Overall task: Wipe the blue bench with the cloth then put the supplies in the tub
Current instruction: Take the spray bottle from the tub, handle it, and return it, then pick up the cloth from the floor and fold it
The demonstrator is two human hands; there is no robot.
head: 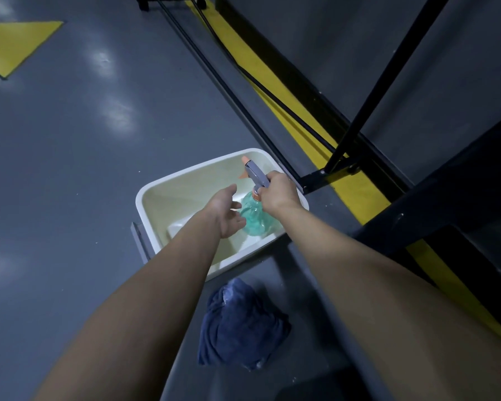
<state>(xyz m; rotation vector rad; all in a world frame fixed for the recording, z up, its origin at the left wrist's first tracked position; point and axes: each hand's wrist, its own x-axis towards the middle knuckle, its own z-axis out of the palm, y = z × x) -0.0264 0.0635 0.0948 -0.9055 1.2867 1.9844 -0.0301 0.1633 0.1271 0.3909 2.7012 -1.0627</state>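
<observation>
- The translucent green spray bottle [252,217] with a grey trigger head hung inside the white plastic tub [156,188] on the grey floor.
- The right hand [279,192] was clamped round its neck.
- The left hand [229,212] was spread, fingers apart, beside the bottle.
- The crumpled blue cloth [240,322] lay just outside the tub.

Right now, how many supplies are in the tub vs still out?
2 supplies visible. Spray bottle: inside the white tub, right hand gripping its neck, left hand open beside it. Blue cloth: outside, on the floor near the tub. The arms could hide something else.
</observation>
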